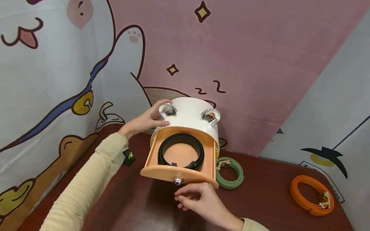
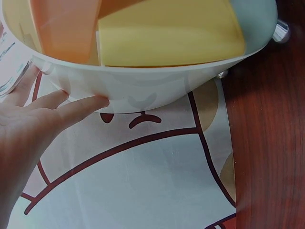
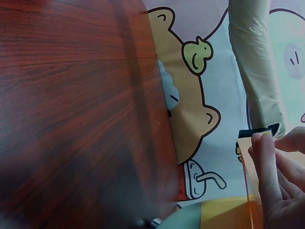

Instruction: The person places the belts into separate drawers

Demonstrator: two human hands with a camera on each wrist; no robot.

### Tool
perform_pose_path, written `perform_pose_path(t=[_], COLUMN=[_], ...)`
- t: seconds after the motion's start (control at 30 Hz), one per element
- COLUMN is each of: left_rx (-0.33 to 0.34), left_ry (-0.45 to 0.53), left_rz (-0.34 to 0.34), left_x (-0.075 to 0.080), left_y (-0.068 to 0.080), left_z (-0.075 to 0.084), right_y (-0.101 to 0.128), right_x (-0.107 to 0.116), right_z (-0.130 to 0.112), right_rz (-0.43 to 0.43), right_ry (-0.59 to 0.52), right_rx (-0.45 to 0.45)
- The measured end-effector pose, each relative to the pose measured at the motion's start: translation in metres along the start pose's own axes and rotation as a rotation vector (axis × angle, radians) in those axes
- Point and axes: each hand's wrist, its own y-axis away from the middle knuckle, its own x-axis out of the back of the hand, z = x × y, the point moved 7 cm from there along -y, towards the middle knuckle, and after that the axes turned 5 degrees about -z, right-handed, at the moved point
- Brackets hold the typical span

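Observation:
A small white storage box [image 1: 190, 112] with two silver ear-shaped loops on top stands against the back cloth. Its orange drawer [image 1: 159, 173] is pulled out and holds a coiled black belt [image 1: 199, 146]. My left hand [image 1: 144, 122] rests on the box's left side beside one silver ear [image 1: 168, 110]; in the left wrist view its fingers [image 2: 86, 107] lie extended against the white wall. Just below the drawer's round silver knob [image 1: 178, 181] is my right hand [image 1: 204, 203], its fingers loosely bent and nothing between them.
A coiled green belt [image 1: 237, 180] lies on the dark red table [image 1: 122, 213], right beside the box. Farther right is a coiled orange belt [image 1: 298, 193]. Yellow and green drawer fronts [image 2: 171, 38] show under the orange one. Printed cloth [image 1: 243, 61] hangs behind the table.

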Motion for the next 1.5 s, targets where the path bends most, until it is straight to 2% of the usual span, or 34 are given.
perform_pose_path(t=[0.47, 0.63, 1.07, 1.5], left_rx=[-0.002, -0.007, 0.004, 0.029], left_ry=[0.005, 0.023, 0.0, 0.023], left_rz=[-0.002, -0.009, -0.002, 0.002], left_x=[0.0, -0.001, 0.001, 0.0], left_y=[-0.001, -0.002, -0.001, -0.001], left_z=[0.0, 0.0, -0.001, -0.002], right_y=[-0.006, -0.007, -0.01, -0.013], right_x=[-0.001, -0.001, 0.0, 0.003], right_z=[0.016, 0.018, 0.017, 0.016], right_rz=[0.108, 0.153, 0.257, 0.312], right_ry=[-0.051, -0.041, 0.018, 0.008], right_rx=[-0.103, -0.111, -0.113, -0.12])
